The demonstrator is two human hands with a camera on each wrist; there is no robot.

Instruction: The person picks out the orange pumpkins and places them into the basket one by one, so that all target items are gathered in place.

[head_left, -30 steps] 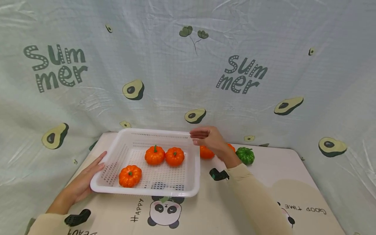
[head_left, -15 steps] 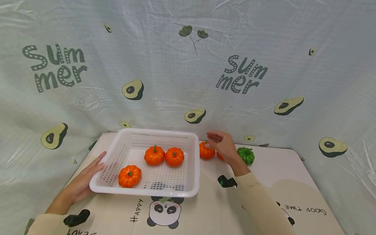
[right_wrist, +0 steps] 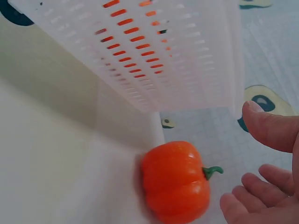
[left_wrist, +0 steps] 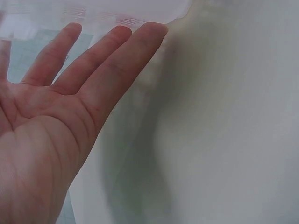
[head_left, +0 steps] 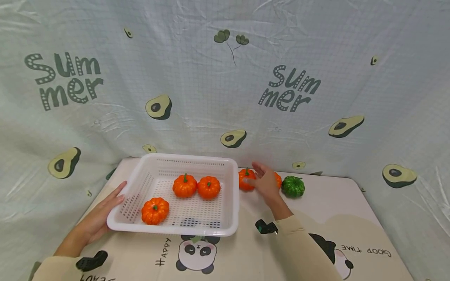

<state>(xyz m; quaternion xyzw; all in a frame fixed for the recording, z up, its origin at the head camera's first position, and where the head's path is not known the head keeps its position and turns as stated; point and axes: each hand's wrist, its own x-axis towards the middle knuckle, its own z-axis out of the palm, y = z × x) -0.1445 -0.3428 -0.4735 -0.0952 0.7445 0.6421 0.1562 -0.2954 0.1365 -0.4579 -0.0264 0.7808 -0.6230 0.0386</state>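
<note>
In the head view, my left hand (head_left: 96,216) touches the left side of a white perforated plastic basket (head_left: 234,207), its fingers straight. The left wrist view shows those fingertips (left_wrist: 152,30) against the basket's underside edge. Inside the basket sit three small orange pumpkins (head_left: 184,186) with green stems. My right hand (head_left: 267,187) is just right of the basket, thumb and fingers spread beside another orange pumpkin (head_left: 245,181). In the right wrist view there is a gap between the fingers and that pumpkin (right_wrist: 175,182). A further orange pumpkin (head_left: 278,180) is partly hidden behind this hand.
A green pumpkin (head_left: 293,186) stands right of the right hand. The table cloth (head_left: 267,257) carries panda prints and lettering. A pale curtain (head_left: 197,78) with avocado prints hangs close behind the table's back edge.
My right hand has moved from the basket's right rim to the right, then lower, beside the orange pumpkin outside it. The left hand and the basket stay almost in place.
</note>
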